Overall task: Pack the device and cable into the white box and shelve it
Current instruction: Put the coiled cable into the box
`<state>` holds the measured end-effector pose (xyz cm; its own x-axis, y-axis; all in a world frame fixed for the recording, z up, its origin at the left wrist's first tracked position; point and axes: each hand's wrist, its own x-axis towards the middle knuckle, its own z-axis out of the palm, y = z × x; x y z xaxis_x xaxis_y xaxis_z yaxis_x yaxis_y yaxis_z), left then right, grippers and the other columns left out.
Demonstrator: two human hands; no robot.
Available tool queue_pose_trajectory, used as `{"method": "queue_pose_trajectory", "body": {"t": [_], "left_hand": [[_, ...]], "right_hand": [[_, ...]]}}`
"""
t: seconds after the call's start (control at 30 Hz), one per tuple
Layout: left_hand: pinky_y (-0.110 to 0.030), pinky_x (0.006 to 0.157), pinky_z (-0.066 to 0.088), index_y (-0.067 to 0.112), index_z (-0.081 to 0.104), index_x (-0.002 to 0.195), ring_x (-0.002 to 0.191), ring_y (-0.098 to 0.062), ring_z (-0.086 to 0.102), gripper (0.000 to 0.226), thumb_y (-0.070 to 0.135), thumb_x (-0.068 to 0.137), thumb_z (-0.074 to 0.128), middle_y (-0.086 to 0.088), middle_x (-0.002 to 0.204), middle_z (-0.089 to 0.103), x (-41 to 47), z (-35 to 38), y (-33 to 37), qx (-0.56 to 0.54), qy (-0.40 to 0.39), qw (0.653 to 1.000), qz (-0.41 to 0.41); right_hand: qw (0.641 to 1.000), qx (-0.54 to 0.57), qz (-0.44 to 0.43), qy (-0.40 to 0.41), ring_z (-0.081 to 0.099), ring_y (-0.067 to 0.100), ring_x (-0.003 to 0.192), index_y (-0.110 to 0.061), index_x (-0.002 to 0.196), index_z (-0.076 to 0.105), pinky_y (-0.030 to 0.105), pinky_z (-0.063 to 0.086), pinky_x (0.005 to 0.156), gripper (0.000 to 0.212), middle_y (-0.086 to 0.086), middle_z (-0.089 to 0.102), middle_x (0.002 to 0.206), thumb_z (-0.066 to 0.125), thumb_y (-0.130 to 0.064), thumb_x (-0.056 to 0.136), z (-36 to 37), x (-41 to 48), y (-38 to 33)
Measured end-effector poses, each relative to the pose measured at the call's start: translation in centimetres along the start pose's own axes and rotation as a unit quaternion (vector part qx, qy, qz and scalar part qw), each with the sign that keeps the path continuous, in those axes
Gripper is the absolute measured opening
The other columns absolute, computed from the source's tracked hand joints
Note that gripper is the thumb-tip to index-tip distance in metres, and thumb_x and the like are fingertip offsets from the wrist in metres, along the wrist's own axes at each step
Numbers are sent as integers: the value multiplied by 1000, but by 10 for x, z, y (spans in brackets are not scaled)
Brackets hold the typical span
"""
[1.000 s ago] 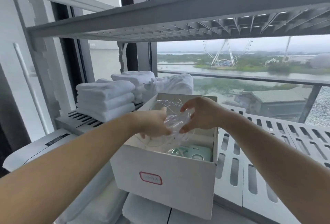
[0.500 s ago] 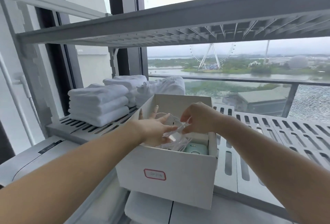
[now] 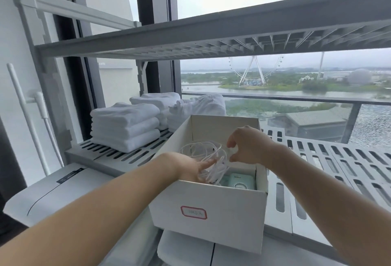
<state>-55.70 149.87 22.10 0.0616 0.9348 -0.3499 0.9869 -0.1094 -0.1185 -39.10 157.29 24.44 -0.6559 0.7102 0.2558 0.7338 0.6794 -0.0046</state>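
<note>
Box (image 3: 232, 208): open, on slatted shelf (image 3: 342, 159), right of towels (image 3: 124, 126).
Device (image 3: 241, 182): green, box floor, near right.
Cable (image 3: 201, 149): white coil over box; left hand (image 3: 190, 166) reaches through it, fingers (image 3: 208, 162) loosely straight; right hand (image 3: 249, 147) pinches its right edge.

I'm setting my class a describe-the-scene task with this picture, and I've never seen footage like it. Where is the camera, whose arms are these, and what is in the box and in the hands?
There is no machine here. A person wears a wide-angle camera on the head, so you look forward and down along their own bare arms. The white box sits open at the front edge of a slatted white shelf, near stacks of folded white towels. At the bottom of the box lies a mint-green device. Above it is a loose coil of white cable. The left hand reaches into the loops, and its grip is partly hidden. The right hand appears to pinch the coil's edge between thumb and forefinger.
</note>
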Motion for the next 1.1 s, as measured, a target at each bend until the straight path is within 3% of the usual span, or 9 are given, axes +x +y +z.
{"method": "queue_pose_trajectory", "body": {"t": [0.13,0.3,0.37,0.5,0.63,0.8,0.93,1.0,1.1], "left_hand": [[-36,101,38,46,-16,140,126,-27,45,75,60,89,37,0,149,36,4,3,-1,5,31,998,-47],[-42,111,27,48,20,141,141,-17,19,56,61,88,37,3,156,14,-1,-3,-8,-58,170,984,-9],[-41,113,25,52,28,137,142,-12,14,51,63,88,35,7,156,15,-8,-6,-9,-87,240,967,20],[-29,102,31,44,41,132,132,-7,33,53,66,85,31,11,146,37,-30,-2,-10,-138,363,920,59],[-21,81,39,37,59,115,106,-2,52,42,58,89,34,16,120,56,-48,4,-11,-153,445,879,80],[-21,81,42,33,67,100,93,0,53,31,46,93,39,18,103,60,-55,11,-11,-194,433,873,113],[-25,80,43,26,71,89,86,-6,56,29,34,94,44,16,86,62,-53,14,-5,-254,372,884,125],[-25,76,44,27,72,86,83,-7,58,28,33,92,45,21,80,61,-53,15,-3,-247,398,876,111],[-25,65,46,29,71,83,74,-7,60,28,33,90,44,14,81,66,-56,19,-2,-221,490,838,98]], "right_hand": [[999,3,32,35,58,21,104,-23,111,64,37,53,85,33,-1,64,113,64,-19,79,0,1,2],[993,79,32,86,57,17,103,-21,105,69,29,47,86,25,-3,67,107,66,-26,80,-2,-3,2],[988,114,31,101,60,15,96,-22,98,71,25,46,82,22,-5,69,102,69,-27,77,-5,-6,2],[983,152,20,101,58,6,81,-26,90,71,20,41,76,18,-13,68,90,74,-30,73,-10,-16,-1],[981,167,-2,95,56,0,74,-28,84,71,18,40,71,17,-23,59,75,76,-35,70,-17,-27,-11],[982,168,-25,76,53,-19,60,-30,83,71,0,32,56,19,-30,56,65,76,-40,68,-23,-35,-30],[984,170,-21,45,57,-13,65,-28,86,72,6,42,62,30,-19,67,77,72,-51,66,-17,-38,-42],[985,168,-3,46,58,-8,69,-28,86,72,15,47,69,26,-15,71,85,72,-46,68,-14,-42,-42],[984,163,11,75,59,-9,68,-31,83,72,8,41,65,14,-17,71,83,73,-41,73,-14,-52,-39]]}}
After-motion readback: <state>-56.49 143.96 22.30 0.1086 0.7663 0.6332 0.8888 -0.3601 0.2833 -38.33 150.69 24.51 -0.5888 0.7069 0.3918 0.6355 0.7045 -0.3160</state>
